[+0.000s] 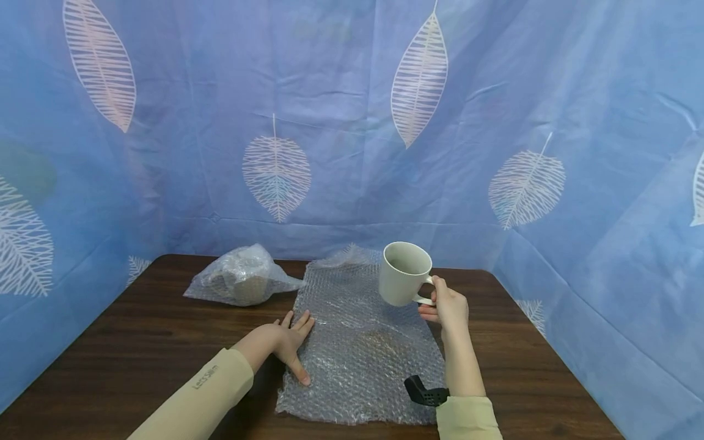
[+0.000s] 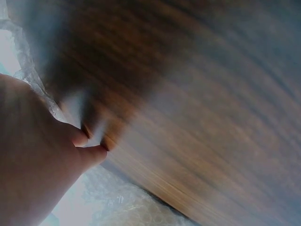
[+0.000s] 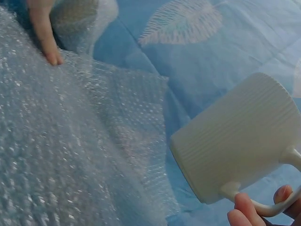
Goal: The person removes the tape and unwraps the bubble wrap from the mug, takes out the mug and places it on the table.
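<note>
A pale mug (image 1: 404,278) with fine ribbing on its side is held up by its handle in my right hand (image 1: 450,308). In the right wrist view the fingers and thumb curl round the handle of that mug (image 3: 240,141). Below it a sheet of bubble wrap (image 1: 363,354) lies spread on the table. My left hand (image 1: 283,345) is at the sheet's left edge with fingers spread, the thumb and fingertips on the wrap. The left wrist view shows part of this left hand (image 2: 42,155) close over dark wood.
A bubble-wrapped bundle (image 1: 242,278) sits at the back left of the dark wooden table (image 1: 148,342), its contents blurred by the wrap. A blue curtain (image 1: 341,171) with white leaf prints hangs behind and on both sides. A black wrist device (image 1: 426,394) sits on the right wrist.
</note>
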Demonstrator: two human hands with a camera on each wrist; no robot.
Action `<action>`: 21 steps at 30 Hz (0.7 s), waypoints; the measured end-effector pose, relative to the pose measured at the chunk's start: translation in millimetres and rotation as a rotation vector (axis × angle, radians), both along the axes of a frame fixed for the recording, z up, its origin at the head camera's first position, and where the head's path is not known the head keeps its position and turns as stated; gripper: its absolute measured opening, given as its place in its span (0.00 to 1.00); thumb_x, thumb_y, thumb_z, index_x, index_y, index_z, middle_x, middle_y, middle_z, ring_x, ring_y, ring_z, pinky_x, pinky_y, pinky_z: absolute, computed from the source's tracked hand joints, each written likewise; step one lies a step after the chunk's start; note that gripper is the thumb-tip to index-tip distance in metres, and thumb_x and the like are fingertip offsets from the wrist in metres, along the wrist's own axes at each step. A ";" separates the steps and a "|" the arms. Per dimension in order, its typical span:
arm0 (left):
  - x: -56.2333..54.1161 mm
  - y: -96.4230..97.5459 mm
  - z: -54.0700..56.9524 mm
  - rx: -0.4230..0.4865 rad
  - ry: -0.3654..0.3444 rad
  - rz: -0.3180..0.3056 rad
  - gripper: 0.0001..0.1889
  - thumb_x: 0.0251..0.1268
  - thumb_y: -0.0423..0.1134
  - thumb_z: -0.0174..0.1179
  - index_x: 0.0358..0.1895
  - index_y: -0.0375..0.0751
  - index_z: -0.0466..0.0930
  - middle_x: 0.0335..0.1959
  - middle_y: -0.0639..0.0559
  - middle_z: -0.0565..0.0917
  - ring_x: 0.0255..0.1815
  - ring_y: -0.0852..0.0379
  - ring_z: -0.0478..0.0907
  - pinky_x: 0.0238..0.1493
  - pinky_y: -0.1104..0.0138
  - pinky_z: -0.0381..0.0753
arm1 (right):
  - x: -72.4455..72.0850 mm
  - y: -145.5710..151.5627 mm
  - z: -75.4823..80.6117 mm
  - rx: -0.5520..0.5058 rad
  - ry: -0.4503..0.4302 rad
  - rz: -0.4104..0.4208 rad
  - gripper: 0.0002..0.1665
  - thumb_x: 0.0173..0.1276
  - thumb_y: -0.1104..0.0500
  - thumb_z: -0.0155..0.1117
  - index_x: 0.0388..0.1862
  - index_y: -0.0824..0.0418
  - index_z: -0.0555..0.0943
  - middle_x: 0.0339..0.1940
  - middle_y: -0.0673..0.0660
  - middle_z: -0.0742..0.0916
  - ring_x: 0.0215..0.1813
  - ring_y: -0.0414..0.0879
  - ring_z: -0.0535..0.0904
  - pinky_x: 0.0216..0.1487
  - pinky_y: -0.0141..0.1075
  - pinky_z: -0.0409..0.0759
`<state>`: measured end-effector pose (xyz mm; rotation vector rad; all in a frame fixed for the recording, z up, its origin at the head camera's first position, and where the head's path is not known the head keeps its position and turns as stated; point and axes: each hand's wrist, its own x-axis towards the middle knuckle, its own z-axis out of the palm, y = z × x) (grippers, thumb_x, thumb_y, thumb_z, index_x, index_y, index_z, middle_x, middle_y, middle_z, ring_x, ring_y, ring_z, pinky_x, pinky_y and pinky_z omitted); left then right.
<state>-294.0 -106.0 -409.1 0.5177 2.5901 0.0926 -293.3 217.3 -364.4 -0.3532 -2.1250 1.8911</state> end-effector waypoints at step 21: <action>-0.1 0.3 -2.6 0.021 0.012 0.007 0.67 0.39 0.67 0.71 0.78 0.44 0.38 0.78 0.49 0.35 0.75 0.39 0.29 0.69 0.44 0.42 | 3.3 35.5 -1.9 -0.051 0.045 -0.168 0.31 0.71 0.40 0.51 0.27 0.69 0.70 0.24 0.61 0.81 0.20 0.45 0.84 0.26 0.36 0.82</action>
